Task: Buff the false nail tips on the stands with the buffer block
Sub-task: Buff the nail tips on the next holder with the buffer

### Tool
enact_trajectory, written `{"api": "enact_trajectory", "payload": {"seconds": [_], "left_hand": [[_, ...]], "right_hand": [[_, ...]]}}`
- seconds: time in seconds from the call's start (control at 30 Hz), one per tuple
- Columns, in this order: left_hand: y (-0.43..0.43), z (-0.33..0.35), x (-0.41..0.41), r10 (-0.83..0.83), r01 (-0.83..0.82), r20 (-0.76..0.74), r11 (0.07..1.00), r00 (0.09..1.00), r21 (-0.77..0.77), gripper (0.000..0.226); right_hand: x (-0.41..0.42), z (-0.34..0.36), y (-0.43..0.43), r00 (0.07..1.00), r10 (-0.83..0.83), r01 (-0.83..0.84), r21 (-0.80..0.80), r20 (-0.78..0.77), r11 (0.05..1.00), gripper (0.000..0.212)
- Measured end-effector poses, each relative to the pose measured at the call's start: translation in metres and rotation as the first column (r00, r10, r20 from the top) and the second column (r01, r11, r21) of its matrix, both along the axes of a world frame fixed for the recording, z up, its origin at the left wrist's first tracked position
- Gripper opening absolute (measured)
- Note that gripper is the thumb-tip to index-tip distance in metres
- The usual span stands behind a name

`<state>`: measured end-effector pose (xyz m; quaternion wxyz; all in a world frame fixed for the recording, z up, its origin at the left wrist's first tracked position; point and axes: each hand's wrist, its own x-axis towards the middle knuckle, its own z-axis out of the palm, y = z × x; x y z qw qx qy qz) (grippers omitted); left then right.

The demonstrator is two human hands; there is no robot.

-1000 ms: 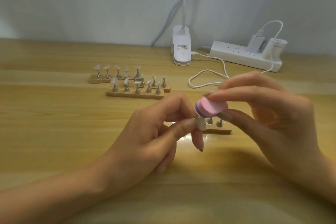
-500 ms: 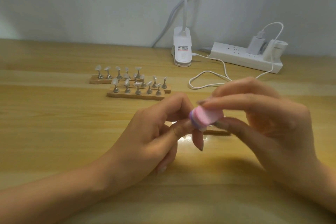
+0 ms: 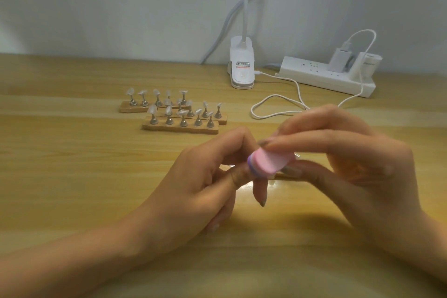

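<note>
My right hand (image 3: 350, 164) pinches a pink and purple buffer block (image 3: 268, 161) between thumb and fingers above the table's middle. My left hand (image 3: 205, 176) pinches a nail tip's peg stand between thumb and index finger; the buffer block covers the tip itself. The block's end lies against my left fingertips. Under my hands a wooden stand base (image 3: 285, 176) barely shows. Three more wooden stands (image 3: 180, 126) with several clear nail tips on metal pegs lie at the back left.
A white clip lamp (image 3: 242, 68) stands at the back centre by the wall. A white power strip (image 3: 326, 75) with a charger plugged in lies at the back right, its white cable (image 3: 273, 104) looping over the wooden table (image 3: 72, 164).
The buffer block has slid left and down over the nail tip, which was visible one second ago and is now covered. My left hand has held its place.
</note>
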<state>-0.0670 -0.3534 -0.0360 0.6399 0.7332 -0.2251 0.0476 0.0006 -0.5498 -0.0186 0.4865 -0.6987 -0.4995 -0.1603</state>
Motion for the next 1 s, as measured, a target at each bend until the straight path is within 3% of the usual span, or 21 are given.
{"api": "enact_trajectory", "payload": {"seconds": [1.0], "left_hand": [[0.0007,-0.0007,0.0010,0.004,-0.005,-0.027,1.000,1.000,-0.009,0.015]], "right_hand": [[0.0018,-0.0012,-0.0002,0.999,-0.033,0.033,-0.010,0.004,0.999,0.023]]}}
